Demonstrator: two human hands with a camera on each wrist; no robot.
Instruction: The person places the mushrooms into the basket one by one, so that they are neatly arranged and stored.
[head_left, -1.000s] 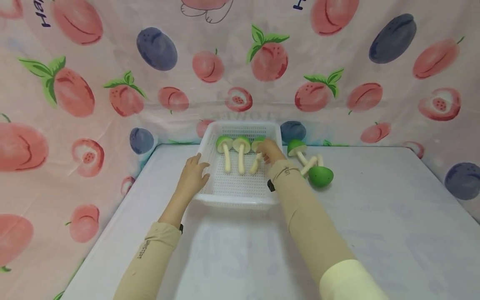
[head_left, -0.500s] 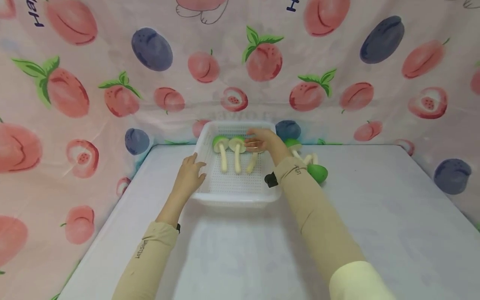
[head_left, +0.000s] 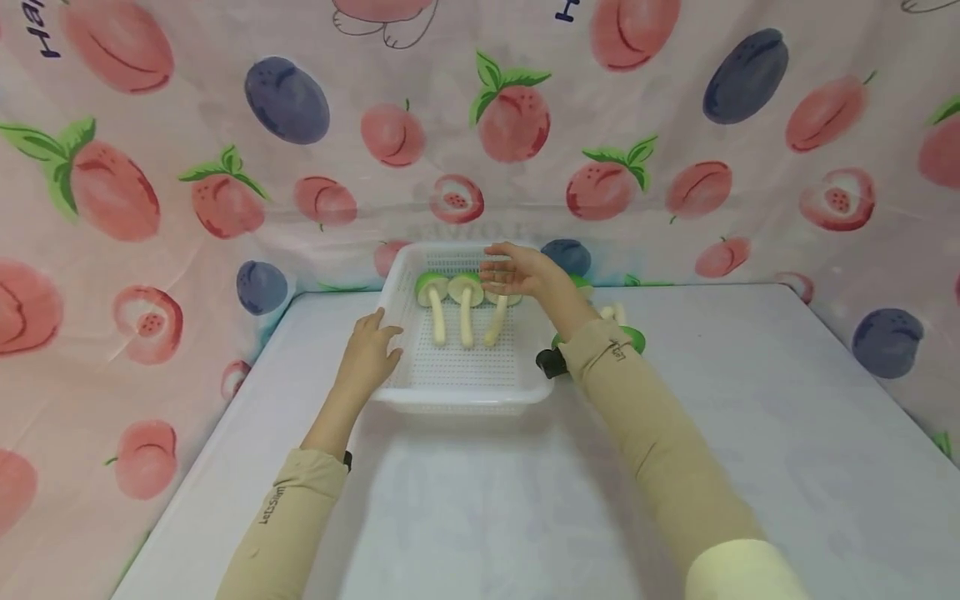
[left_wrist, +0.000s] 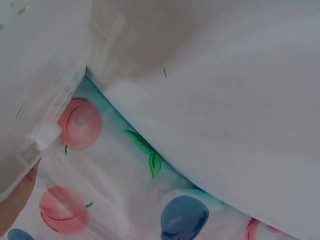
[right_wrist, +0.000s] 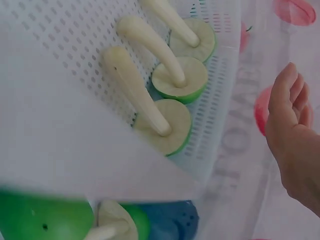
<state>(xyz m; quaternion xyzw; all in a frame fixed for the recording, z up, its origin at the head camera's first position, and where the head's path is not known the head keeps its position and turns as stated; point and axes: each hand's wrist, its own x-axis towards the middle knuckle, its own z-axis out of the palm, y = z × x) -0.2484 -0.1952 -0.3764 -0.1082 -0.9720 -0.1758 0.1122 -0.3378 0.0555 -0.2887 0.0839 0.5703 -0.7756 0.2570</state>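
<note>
Three toy mushrooms with green caps and pale stems lie side by side in a white plastic basket, caps toward its far side: the left mushroom, the middle mushroom and the right mushroom. My right hand is over the basket's far right part, fingers loosely extended and holding nothing, overlapping the right mushroom's cap in the head view. My left hand rests at the basket's left rim with relaxed, spread fingers. In the left wrist view only a bit of that hand shows, beside the rim.
More green-capped mushrooms lie on the white table just right of the basket, partly hidden by my right forearm. A fruit-patterned cloth hangs behind the table and along its left side.
My right hand has let go of the right mushroom and moved back and up from its stem. That mushroom lies beside the other two. The left hand stays at the basket's rim.
</note>
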